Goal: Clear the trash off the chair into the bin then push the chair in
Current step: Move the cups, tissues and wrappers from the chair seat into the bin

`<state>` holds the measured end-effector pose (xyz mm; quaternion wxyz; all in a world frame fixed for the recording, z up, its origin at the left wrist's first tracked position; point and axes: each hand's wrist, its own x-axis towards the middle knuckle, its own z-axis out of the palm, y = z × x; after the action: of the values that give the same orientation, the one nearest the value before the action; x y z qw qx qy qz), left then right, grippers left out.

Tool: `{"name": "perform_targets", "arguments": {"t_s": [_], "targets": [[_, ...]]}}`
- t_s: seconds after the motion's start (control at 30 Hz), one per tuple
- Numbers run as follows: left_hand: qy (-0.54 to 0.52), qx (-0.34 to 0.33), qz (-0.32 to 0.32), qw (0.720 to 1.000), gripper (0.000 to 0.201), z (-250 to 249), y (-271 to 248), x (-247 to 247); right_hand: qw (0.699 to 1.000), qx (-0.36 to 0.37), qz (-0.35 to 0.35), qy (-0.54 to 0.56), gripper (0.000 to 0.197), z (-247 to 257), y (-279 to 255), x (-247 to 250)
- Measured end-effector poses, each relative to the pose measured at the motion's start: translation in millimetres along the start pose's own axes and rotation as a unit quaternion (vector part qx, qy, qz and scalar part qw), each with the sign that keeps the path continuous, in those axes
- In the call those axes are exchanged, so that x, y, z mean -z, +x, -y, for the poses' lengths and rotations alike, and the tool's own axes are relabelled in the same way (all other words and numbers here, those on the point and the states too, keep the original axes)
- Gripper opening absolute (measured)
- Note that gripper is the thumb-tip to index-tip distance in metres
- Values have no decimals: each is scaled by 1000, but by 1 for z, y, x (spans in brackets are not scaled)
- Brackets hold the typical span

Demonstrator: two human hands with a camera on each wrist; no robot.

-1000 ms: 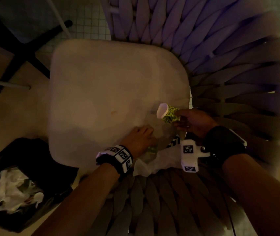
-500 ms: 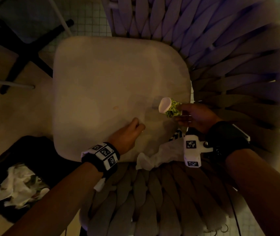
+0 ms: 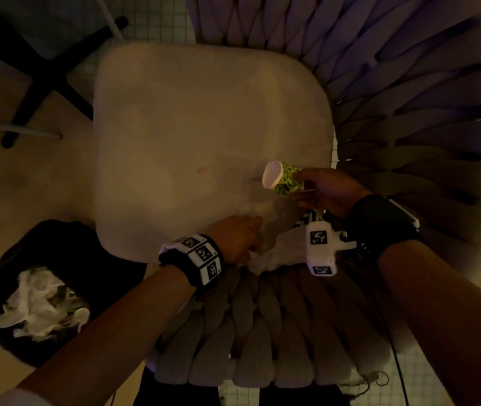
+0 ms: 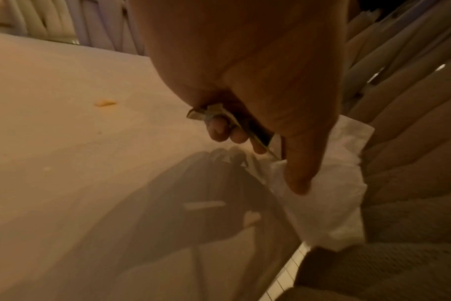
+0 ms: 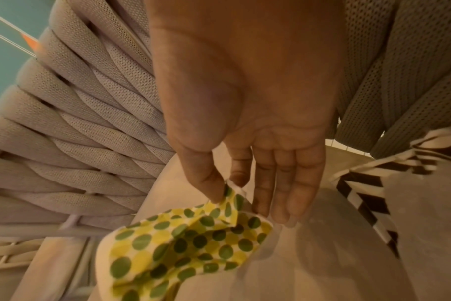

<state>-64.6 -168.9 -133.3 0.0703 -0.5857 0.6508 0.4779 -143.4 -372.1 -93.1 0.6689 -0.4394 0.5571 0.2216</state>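
The chair's beige seat (image 3: 174,127) fills the middle of the head view. My right hand (image 3: 303,186) (image 5: 234,195) pinches the rim of a crushed paper cup with green and yellow dots (image 3: 283,180) (image 5: 180,244), just above the seat's right side. My left hand (image 3: 251,238) (image 4: 265,163) is at the seat's near edge. Its fingers curl round a small thin scrap (image 4: 219,116), and its thumb touches a crumpled white napkin (image 3: 277,253) (image 4: 330,193). The bin (image 3: 72,244), lined in black and holding white trash, stands on the floor at the lower left.
A black-and-white striped paper (image 3: 306,221) (image 5: 361,193) lies under my right wrist. A small orange crumb (image 3: 202,170) (image 4: 104,103) sits mid-seat. The woven chair back (image 3: 409,112) curves round the far, right and near sides. Black table legs (image 3: 43,68) cross the upper left.
My left hand drew back a little to the left, then came back right to the white napkin. The right hand and the cup have barely moved.
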Motion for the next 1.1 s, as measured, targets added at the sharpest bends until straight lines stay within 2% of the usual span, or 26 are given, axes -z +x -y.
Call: {"name": "perform_targets", "arguments": {"t_s": [0.13,0.2,0.27,0.33,0.43,0.5,0.57,0.67,0.7,0.77,0.87,0.93,0.97,1.03,1.1], "targets": [[-145,74,-47,985,30,11,-16,8,1000,-2,-5,9,26,2,-3,2],[-190,108,-66,974,22,25,-32,16,1000,-3,-13,6,30,3,-5,2],[-230,130,-82,961,23,43,-53,23,1000,0,-18,-5,30,5,-8,-3],[-273,139,-114,945,36,63,-77,26,1000,0,-20,-24,21,9,-10,-12],[-297,191,-170,920,41,88,-112,21,999,-4,-6,-44,8,18,-12,-34],[-333,223,-220,890,40,96,-136,14,998,-11,19,-56,10,25,-12,-56],[-389,247,-272,845,37,98,-160,4,996,-7,46,-70,7,34,-14,-84],[-474,297,-321,764,18,98,-197,-16,991,13,78,-107,8,43,-20,-135],[-480,306,-332,752,16,100,-209,-26,988,18,85,-128,8,45,-22,-154],[-466,320,-342,751,33,105,-228,-48,976,24,88,-199,8,44,-26,-181],[-443,346,-336,756,23,113,-244,-75,938,41,11,-344,8,47,-37,-177],[-448,351,-319,758,20,119,-246,-88,910,11,-63,-410,8,46,-42,-144],[-450,352,-321,755,18,120,-245,-91,896,-16,-90,-435,16,42,-44,-122],[-456,351,-328,749,17,121,-239,-90,886,-65,-113,-445,29,38,-53,-89],[-450,351,-325,755,19,119,-227,-82,869,-124,-106,-468,35,30,-54,-63]]}}
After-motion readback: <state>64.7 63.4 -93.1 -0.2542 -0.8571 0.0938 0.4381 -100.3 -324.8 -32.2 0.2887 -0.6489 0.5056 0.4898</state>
